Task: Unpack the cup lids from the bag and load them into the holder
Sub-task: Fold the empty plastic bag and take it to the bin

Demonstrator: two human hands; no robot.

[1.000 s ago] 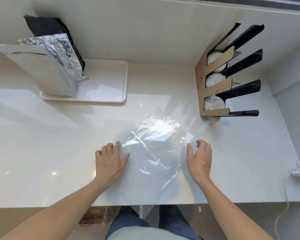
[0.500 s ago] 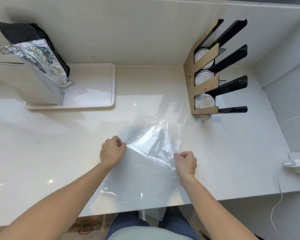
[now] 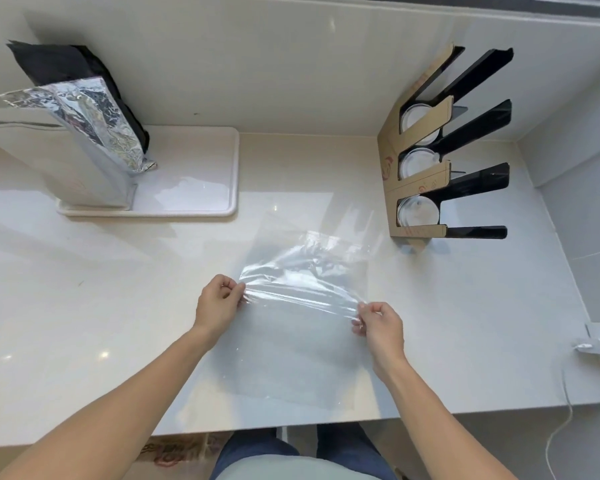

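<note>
On the pale counter [image 3: 84,306] we held the clear plastic bag [image 3: 302,327] flat and empty, its far part folded over toward us. Our left hand [image 3: 219,303] pinched the fold at its left end, our right hand [image 3: 378,323] pinched it at the right, hands well apart. Lids [image 3: 418,211] sat in all three slots of the holder [image 3: 420,181] at the counter's far right. Foil pouches [image 3: 94,133] stood on a white tray [image 3: 222,209].
</note>
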